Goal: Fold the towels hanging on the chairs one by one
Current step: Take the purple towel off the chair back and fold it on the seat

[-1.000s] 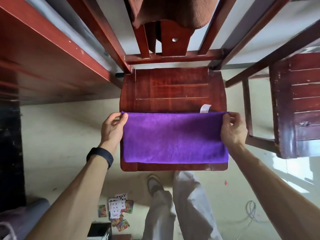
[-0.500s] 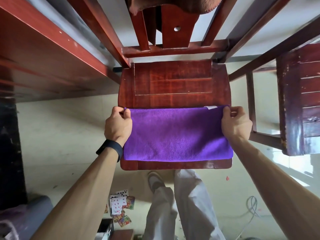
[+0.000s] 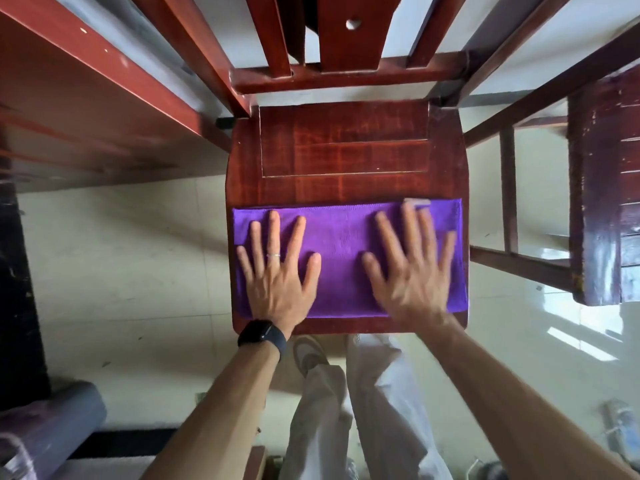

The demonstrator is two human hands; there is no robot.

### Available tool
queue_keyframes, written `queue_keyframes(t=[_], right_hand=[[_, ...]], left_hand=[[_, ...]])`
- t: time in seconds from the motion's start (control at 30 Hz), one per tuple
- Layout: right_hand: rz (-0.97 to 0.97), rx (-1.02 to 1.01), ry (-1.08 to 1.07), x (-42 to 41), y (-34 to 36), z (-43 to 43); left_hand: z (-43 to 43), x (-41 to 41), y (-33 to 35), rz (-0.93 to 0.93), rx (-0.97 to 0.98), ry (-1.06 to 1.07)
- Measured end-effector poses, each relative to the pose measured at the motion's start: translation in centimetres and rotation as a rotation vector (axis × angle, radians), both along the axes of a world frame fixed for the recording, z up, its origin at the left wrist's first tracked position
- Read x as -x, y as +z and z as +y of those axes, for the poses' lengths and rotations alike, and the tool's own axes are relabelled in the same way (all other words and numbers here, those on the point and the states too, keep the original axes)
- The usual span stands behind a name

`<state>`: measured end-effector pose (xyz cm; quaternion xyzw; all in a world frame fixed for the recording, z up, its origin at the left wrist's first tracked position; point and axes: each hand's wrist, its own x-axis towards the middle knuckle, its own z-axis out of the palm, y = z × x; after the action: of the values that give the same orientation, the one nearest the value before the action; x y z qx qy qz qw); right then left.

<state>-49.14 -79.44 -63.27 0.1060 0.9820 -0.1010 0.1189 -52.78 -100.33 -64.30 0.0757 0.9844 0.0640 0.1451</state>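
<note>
A purple towel (image 3: pixel 341 244) lies folded into a wide flat rectangle on the front half of a dark red wooden chair seat (image 3: pixel 346 150). My left hand (image 3: pixel 277 268), with a ring and a black watch at the wrist, lies flat on the towel's left part with fingers spread. My right hand (image 3: pixel 412 265) lies flat on the right part, fingers spread too, and looks motion-blurred. A white label (image 3: pixel 417 202) shows at the towel's far right edge.
The chair's backrest slats (image 3: pixel 349 32) rise at the top. A second dark wooden chair (image 3: pixel 606 188) stands to the right. A red wooden table (image 3: pixel 86 98) fills the upper left. My legs and a shoe (image 3: pixel 308 351) are below the seat on the pale tiled floor.
Both hands let go of the towel's far corners and now lie flat on top of it. The view has moved closer to the seat, and the brown cloth on the backrest is out of view.
</note>
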Motion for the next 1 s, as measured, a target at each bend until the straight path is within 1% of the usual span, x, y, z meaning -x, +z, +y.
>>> queue_keyframes(t=[0.03,0.1,0.17,0.27,0.37,0.43,0.53,0.63,0.7,0.77,0.83,0.87,0.9,0.93,0.97,1.0], right_hand=[[-0.029,-0.033,-0.024,0.5,-0.6,1.5],[-0.045,-0.063,-0.004,0.9,-1.1,4.1],[-0.053,-0.043,-0.047,0.6,-1.2,4.7],[-0.090,-0.039,-0.193,-1.2,-0.3,3.5],[-0.147,-0.069,-0.241,-4.4,1.2,2.1],[-0.169,-0.051,-0.263,-6.2,2.5,0.6],[-0.207,0.038,-0.338,-7.1,4.7,-2.4],[-0.249,0.139,-0.449,-7.4,6.3,-4.2],[-0.312,0.261,-0.531,-7.9,6.4,-3.8],[-0.330,0.421,-0.681,-8.1,6.6,-2.8],[-0.302,0.516,-0.813,-8.0,6.7,-1.9],[-0.297,0.540,-0.858,-7.8,6.8,-1.6],[-0.304,0.562,-0.890,-7.6,6.6,-1.4],[-0.342,0.588,-0.903,-7.6,6.4,-1.4],[-0.389,0.607,-0.904,-7.5,6.1,-1.6],[-0.428,0.618,-0.905,-7.5,5.7,-1.7]], left_hand=[[-0.7,0.0,-0.5,-0.002,0.009,-0.006],[-1.4,0.1,-0.9,0.012,0.008,-0.046],[-1.3,0.5,-0.8,0.024,0.000,-0.057],[-1.0,3.1,-0.4,0.000,0.033,-0.158],[0.1,8.7,0.4,-0.039,0.061,-0.358],[2.3,12.1,1.5,-0.071,0.093,-0.451],[7.0,14.3,3.6,-0.139,0.062,-0.440],[10.2,12.1,5.1,-0.179,-0.055,-0.311],[10.2,8.6,5.6,-0.175,-0.127,-0.177],[8.7,3.8,5.9,-0.108,-0.224,0.035],[6.6,-1.1,6.3,-0.079,-0.261,0.340],[5.5,-3.3,6.5,-0.126,-0.267,0.526],[4.6,-5.0,6.5,-0.211,-0.278,0.701],[3.7,-6.4,6.4,-0.296,-0.300,0.834],[2.9,-7.4,6.1,-0.344,-0.338,0.902],[2.3,-8.1,6.0,-0.357,-0.375,0.908]])
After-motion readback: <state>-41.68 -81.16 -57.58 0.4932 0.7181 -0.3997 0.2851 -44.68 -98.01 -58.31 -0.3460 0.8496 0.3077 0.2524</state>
